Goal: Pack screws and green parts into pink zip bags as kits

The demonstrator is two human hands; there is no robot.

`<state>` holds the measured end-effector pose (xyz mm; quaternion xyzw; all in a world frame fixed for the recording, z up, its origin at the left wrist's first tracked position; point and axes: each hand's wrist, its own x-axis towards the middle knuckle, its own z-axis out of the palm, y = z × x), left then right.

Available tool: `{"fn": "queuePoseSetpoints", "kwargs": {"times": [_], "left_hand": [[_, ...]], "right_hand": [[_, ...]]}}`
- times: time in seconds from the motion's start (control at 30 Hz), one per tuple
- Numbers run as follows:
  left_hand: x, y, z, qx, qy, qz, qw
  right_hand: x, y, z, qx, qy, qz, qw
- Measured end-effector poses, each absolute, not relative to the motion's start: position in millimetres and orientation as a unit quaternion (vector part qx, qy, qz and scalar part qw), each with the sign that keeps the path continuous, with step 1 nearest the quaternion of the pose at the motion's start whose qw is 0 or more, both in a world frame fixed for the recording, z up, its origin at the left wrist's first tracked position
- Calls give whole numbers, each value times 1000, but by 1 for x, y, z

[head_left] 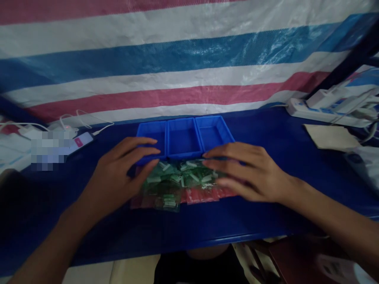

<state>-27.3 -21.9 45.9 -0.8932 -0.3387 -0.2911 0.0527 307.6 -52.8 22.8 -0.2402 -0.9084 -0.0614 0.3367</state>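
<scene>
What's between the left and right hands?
Small plastic bags, green and red, with three blue trays just beyond them, in the head view.

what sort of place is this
Probably a makeshift packing or sorting bench, though little of the surroundings shows. A striped plastic sheet forms the backdrop, and on the blue table three small blue trays stand in a row behind a pile of small plastic packets.

1. Eight o'clock: bare left hand (118,169) and bare left forearm (63,228).
2. Four o'clock: bare right hand (251,171), bare right forearm (322,211).
3. Six o'clock: plain, near-black clothing (198,270), details lost in shadow.
</scene>
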Motion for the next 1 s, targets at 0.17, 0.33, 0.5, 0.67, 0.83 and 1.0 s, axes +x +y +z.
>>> {"fn": "queuePoseSetpoints", "kwargs": {"times": [0.17, 0.33, 0.5, 0.67, 0.83, 1.0], "left_hand": [[-20, 41, 51, -936, -298, -186, -22], [-16, 56, 34, -941, -299, -145, -63], [-17, 40, 23, -935, -310, -163, -58], [-18, 28, 21, -926, -324, -190, -22], [-18, 29, 14, -927, -306, -216, -22], [-16, 29, 11, -930, -288, -228, 13]], "right_hand": [[301, -1, 31, -400, -890, 39, 216], [292, 11, 18, -405, -882, 115, 210], [293, -3, 3, -368, -889, 82, 260], [299, -12, 0, -364, -867, 26, 340], [303, -11, -1, -348, -831, -6, 434], [300, -10, -7, -368, -835, 54, 406]]}}
